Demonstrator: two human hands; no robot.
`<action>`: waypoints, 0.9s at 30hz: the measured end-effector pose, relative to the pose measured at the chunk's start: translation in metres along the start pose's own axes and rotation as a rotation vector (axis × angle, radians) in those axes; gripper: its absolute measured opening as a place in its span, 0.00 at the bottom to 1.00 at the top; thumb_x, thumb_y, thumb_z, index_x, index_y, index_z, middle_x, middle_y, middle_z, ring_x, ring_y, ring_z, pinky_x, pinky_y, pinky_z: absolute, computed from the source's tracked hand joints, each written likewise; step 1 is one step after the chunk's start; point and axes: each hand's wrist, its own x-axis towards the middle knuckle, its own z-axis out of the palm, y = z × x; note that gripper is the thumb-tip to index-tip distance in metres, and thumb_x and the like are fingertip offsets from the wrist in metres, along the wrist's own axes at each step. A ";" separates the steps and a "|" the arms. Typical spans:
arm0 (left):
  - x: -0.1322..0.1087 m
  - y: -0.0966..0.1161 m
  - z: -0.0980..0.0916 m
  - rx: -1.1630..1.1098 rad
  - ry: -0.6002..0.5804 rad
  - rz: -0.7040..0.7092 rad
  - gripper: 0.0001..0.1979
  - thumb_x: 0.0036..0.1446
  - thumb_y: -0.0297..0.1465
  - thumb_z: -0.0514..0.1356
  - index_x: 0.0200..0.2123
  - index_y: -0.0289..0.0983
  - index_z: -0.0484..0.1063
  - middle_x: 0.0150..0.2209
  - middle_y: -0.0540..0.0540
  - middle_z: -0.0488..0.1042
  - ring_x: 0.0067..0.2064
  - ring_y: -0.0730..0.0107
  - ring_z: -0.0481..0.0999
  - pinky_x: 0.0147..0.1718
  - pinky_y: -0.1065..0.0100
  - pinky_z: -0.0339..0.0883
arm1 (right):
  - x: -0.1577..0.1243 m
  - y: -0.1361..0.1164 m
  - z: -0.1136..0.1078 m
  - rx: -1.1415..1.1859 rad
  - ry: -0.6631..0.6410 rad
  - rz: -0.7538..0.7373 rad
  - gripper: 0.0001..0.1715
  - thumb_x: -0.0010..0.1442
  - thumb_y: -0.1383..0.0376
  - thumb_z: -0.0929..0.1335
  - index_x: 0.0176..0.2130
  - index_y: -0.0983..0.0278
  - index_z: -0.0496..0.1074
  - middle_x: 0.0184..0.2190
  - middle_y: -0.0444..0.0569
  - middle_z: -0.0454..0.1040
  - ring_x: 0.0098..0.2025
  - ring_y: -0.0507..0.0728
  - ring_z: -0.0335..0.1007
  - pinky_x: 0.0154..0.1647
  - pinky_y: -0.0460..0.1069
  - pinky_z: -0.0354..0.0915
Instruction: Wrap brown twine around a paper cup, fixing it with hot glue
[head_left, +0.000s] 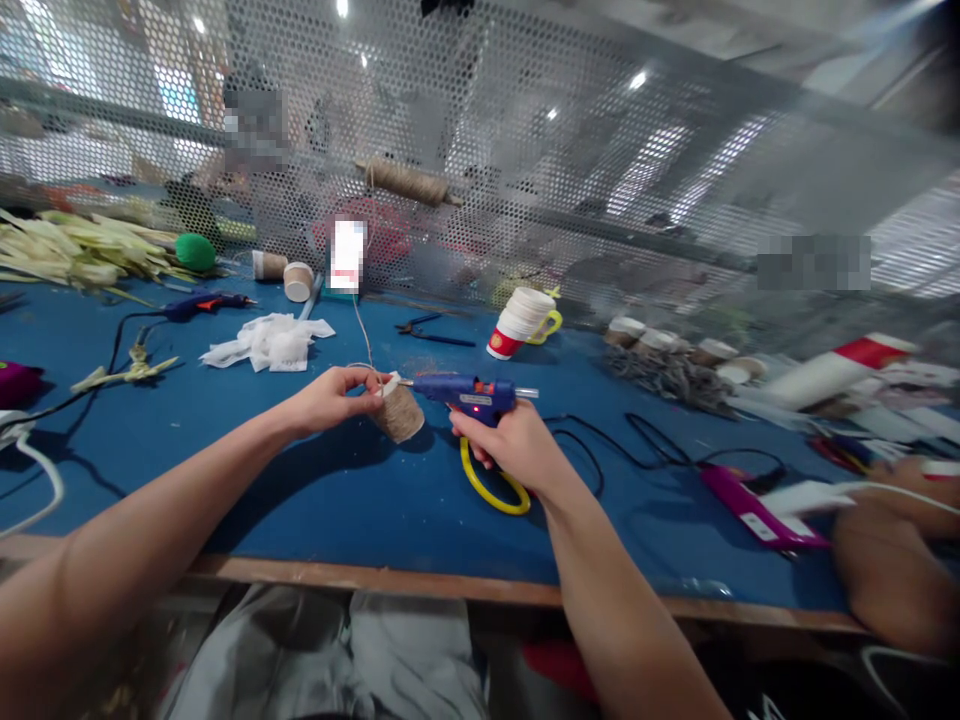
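Note:
My left hand [349, 395] pinches the rim of a small paper cup wrapped in brown twine [400, 415], which hangs tilted over the table. From the cup a strand of twine [364, 330] runs up to the twine spool [409, 183] on the perforated screen. In my right hand [510, 440] is a blue hot glue gun [469, 393] with a clear glue stick at its back and a small red light. Its nozzle meets the cup near the rim. Below my right hand, a yellow ring-shaped handle [495, 490] shows; what it belongs to is partly hidden.
Pliers [442, 335], stacked white cups [523, 318] and crumpled white material [266, 342] lie behind my hands. Another glue gun [206, 305] rests at left. A purple power strip [761, 510] and another person's arm [892, 560] are at right. Black cable crosses the blue table [337, 520].

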 end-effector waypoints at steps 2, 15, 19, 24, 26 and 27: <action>0.000 0.000 0.000 0.008 0.003 0.001 0.06 0.47 0.30 0.56 0.23 0.34 0.63 0.42 0.41 0.70 0.53 0.60 0.62 0.49 0.60 0.56 | 0.000 0.001 0.001 -0.007 0.004 -0.018 0.15 0.50 0.58 0.64 0.21 0.66 0.68 0.11 0.43 0.64 0.12 0.49 0.59 0.17 0.45 0.60; 0.000 0.000 0.000 0.025 0.004 0.007 0.06 0.46 0.30 0.57 0.23 0.34 0.63 0.40 0.42 0.71 0.53 0.61 0.62 0.49 0.61 0.55 | -0.002 -0.004 0.002 -0.139 0.034 -0.051 0.16 0.51 0.60 0.63 0.16 0.64 0.65 0.09 0.43 0.64 0.13 0.50 0.62 0.21 0.46 0.62; 0.000 0.000 0.000 0.027 0.003 0.007 0.05 0.46 0.30 0.57 0.23 0.34 0.63 0.41 0.41 0.71 0.53 0.61 0.62 0.49 0.61 0.55 | -0.003 -0.007 0.002 -0.137 0.041 -0.045 0.15 0.50 0.60 0.63 0.17 0.64 0.65 0.09 0.43 0.64 0.13 0.50 0.62 0.21 0.46 0.62; -0.001 0.002 0.000 0.020 0.000 -0.005 0.06 0.46 0.30 0.57 0.23 0.34 0.63 0.43 0.42 0.70 0.53 0.61 0.63 0.48 0.62 0.56 | -0.003 -0.005 0.003 -0.129 0.041 -0.055 0.16 0.50 0.60 0.63 0.16 0.64 0.64 0.09 0.42 0.63 0.13 0.50 0.61 0.21 0.47 0.62; -0.001 0.002 0.001 0.018 -0.001 -0.006 0.06 0.46 0.30 0.57 0.23 0.34 0.63 0.44 0.42 0.70 0.53 0.61 0.63 0.48 0.62 0.56 | -0.003 -0.004 0.003 -0.122 0.041 -0.060 0.15 0.50 0.60 0.63 0.17 0.64 0.65 0.09 0.42 0.64 0.13 0.50 0.61 0.21 0.46 0.62; -0.001 0.002 0.001 0.017 -0.003 -0.005 0.06 0.46 0.30 0.57 0.23 0.34 0.63 0.44 0.42 0.70 0.53 0.61 0.62 0.48 0.62 0.56 | -0.003 -0.003 0.003 -0.119 0.041 -0.062 0.15 0.50 0.60 0.63 0.17 0.64 0.65 0.09 0.42 0.64 0.13 0.50 0.61 0.21 0.46 0.61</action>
